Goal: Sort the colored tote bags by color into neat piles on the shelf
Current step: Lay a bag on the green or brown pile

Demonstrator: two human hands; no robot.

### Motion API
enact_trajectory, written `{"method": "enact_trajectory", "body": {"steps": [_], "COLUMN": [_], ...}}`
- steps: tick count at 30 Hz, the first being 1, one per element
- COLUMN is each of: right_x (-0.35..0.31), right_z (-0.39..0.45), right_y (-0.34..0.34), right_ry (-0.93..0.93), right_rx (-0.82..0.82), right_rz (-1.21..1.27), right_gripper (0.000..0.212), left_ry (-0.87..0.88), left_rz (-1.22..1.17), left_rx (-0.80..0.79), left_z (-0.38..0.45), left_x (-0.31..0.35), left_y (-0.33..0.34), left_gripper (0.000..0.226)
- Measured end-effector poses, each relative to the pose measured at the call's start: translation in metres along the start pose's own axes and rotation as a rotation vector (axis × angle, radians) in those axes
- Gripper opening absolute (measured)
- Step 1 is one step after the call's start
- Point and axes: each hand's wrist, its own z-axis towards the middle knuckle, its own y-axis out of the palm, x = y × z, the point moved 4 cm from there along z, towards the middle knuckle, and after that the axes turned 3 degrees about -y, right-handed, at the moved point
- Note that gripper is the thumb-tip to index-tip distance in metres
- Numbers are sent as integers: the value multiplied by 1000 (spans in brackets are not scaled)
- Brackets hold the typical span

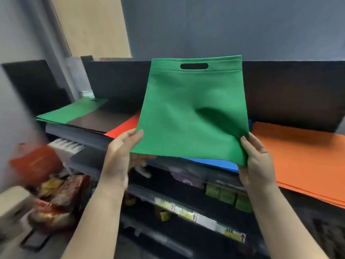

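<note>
1. While the green tote bag (190, 113) hangs in the air above the shelf (87, 135), both hands keep it spread flat, its cut-out handle at the far top edge and its bottom edge nearest the person.
2. The left hand (119, 152) pinches the bag's near left corner, thumb on top and fingers curled beneath the fabric; the right hand (255, 161) grips the near right corner the same way (its fingers are hidden under the cloth, so only the thumb side shows).
3. Taking the held bag as the landmark: well off to its left, at the shelf's left end, lies a green pile (72, 111) of flat bags, which looks like where this one belongs.
4. Just behind the bag's lower left edge a red pile (125, 126) peeks out, mostly covered by the bag.
5. Directly below the bag's bottom edge a strip of blue bag (214, 163) shows; how many blue bags lie there cannot be told.
6. To the right of the bag an orange pile (302, 159) spreads across the shelf, several layers visible at its front edge.
7. As a judgement, the sorting seems well under way: four colours already have their own spots. What remains for this bag is carrying it leftward and laying it squarely on the green pile. Whether unsorted bags are left cannot be told, since none shows outside the piles.
8. Below the bag, lower shelves hold packaged goods (229, 195), blurred and no part of the job.
</note>
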Motion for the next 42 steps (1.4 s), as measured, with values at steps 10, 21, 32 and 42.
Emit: {"method": "enact_trajectory", "body": {"steps": [10,21,32,42], "right_x": [142,285,379,437], "right_z": [-35,-67,-16,66], "right_y": [165,329,426,476], "right_ry": [149,140,51,-101], "right_rx": [-297,-359,-448,-453], "right_rz": [-55,-198,-508,-1017], "right_gripper": [22,19,15,9], "left_ry": [132,159,174,184], "left_rz": [154,291,405,539], "left_rx": [441,523,614,564], "left_z": [11,69,177,301], "left_x": [2,11,-5,-29], "left_y": [-204,-419,-526,-566], "left_gripper": [33,37,36,29]}}
